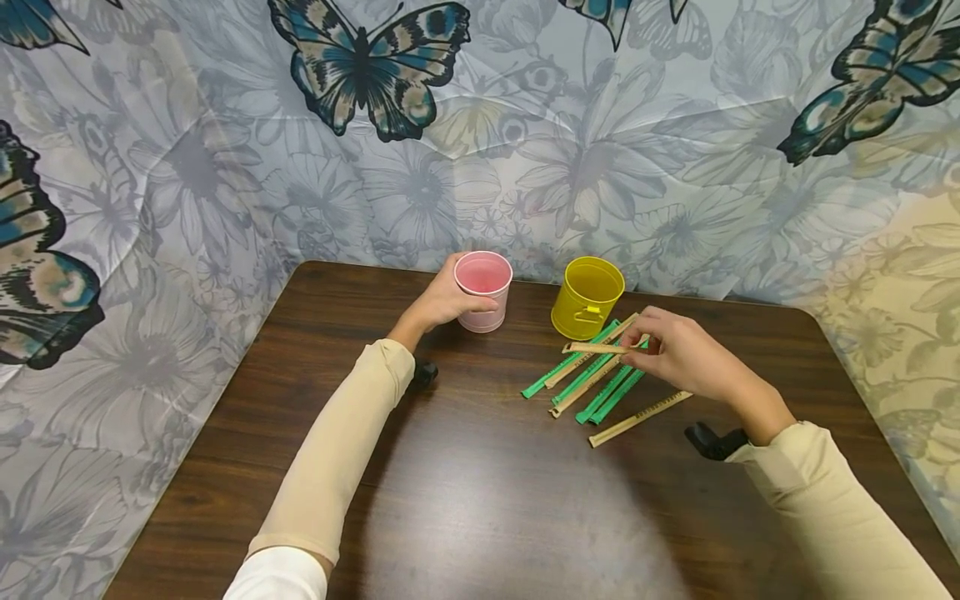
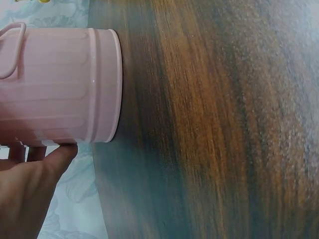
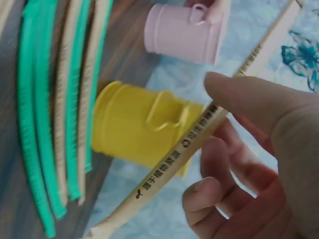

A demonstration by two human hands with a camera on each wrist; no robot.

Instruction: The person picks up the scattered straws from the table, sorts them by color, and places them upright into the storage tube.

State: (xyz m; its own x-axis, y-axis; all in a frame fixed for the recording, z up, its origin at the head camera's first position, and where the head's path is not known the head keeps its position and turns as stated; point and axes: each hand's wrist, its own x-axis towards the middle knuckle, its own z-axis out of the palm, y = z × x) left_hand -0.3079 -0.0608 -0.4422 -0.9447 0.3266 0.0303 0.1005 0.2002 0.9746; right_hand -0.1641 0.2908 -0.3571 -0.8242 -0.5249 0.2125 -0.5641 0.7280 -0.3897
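Observation:
A pink cup (image 1: 480, 315) stands near the back edge, and my left hand (image 1: 450, 298) grips it round its side, thumb across the front. In the left wrist view the pink cup (image 2: 55, 84) rests its base on the wood, with fingers of the left hand (image 2: 25, 189) against it. Between thumb and fingers my right hand (image 1: 678, 354) pinches a tan paper-wrapped stick (image 1: 592, 348), held above the pile. The right wrist view shows printing on this tan stick (image 3: 164, 167) in the right hand (image 3: 254, 144). Below it lie several green sticks (image 1: 615, 392) and tan ones.
A yellow bucket (image 1: 588, 300) stands right of the pink cup, just behind the pile. One tan stick (image 1: 641, 419) lies apart, nearer the front. The brown table (image 1: 480, 500) meets a butterfly-patterned cloth (image 1: 420, 192) at the back.

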